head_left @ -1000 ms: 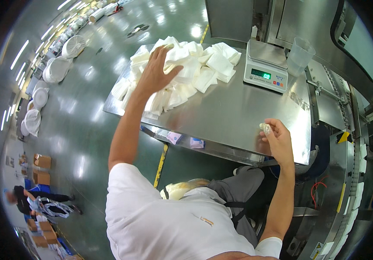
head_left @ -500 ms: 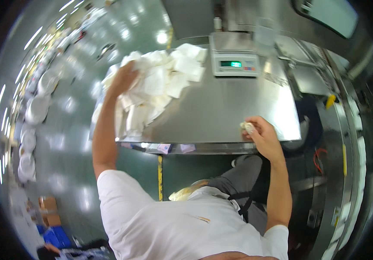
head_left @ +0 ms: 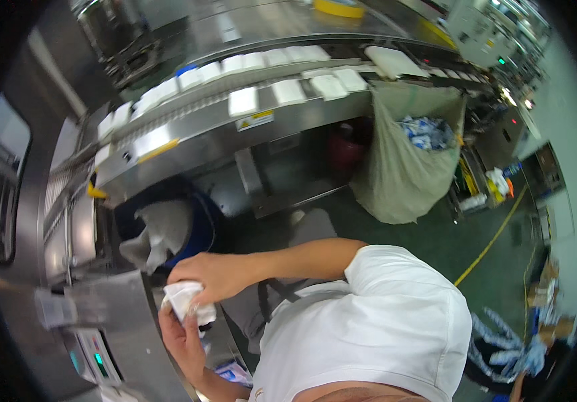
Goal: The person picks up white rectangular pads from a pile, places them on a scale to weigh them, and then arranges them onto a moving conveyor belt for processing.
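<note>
Both hands meet at the lower left, above the edge of a steel table [head_left: 127, 311]. Between them is a crumpled white sheet [head_left: 182, 297], soft and folded over. My left hand [head_left: 182, 338] grips it from below, fingers closed on it. My right hand [head_left: 216, 275] reaches across and closes on its upper side. Just beyond my hands stands a dark blue bin [head_left: 206, 224] with loose whitish sheets [head_left: 166, 224] in it. A digital scale [head_left: 99, 354] with a green display sits on the table.
A conveyor [head_left: 188, 144] carrying rows of white stacks [head_left: 243, 102] runs across the far side. To its right stands a large beige sack [head_left: 395, 174] with blue-and-white wrappers. Another person's patterned sleeve [head_left: 503, 348] shows at the lower right.
My view has turned right, from the table with its white pile to the conveyor and bin. My left hand has left the pile. Both hands have come together on the white sheet.
</note>
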### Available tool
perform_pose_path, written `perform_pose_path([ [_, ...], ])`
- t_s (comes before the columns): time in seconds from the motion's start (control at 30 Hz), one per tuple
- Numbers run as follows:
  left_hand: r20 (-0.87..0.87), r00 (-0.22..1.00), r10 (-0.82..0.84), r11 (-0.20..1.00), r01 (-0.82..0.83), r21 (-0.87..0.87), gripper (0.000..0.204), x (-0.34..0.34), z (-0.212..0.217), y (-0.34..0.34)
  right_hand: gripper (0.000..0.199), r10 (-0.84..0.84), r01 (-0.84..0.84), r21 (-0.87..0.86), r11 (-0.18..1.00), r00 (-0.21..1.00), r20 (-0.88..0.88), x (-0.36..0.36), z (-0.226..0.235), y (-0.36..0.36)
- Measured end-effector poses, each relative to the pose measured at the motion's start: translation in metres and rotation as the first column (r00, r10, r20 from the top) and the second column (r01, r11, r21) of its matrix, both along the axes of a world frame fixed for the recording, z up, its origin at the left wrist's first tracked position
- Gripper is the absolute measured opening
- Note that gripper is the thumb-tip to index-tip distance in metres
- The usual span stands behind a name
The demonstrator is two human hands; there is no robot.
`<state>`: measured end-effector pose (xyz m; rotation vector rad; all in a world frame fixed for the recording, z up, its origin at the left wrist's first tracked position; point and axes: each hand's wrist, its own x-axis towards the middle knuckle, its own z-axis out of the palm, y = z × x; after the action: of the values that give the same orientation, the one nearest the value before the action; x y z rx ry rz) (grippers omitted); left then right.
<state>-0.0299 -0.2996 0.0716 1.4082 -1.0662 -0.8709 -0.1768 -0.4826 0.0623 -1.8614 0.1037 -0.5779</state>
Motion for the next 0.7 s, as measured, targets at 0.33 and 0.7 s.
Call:
perform_pose_path([
  [0.33,-0.635,0.635,-0.439,0.878,0.453,-0.154,0.055,-0.111,-0.031,-0.173,0.040,-0.523,0.438,0.539,0.719,0.852,0.005,-0.188,0.001,-0.046],
  [0.7,-0.449,0.757,-0.474,0.871,0.478,-0.115,0.062,-0.142,-0.019,-0.196,0.035,-0.616,0.562,0.556,0.612,0.780,-0.110,-0.219,0.000,-0.052],
])
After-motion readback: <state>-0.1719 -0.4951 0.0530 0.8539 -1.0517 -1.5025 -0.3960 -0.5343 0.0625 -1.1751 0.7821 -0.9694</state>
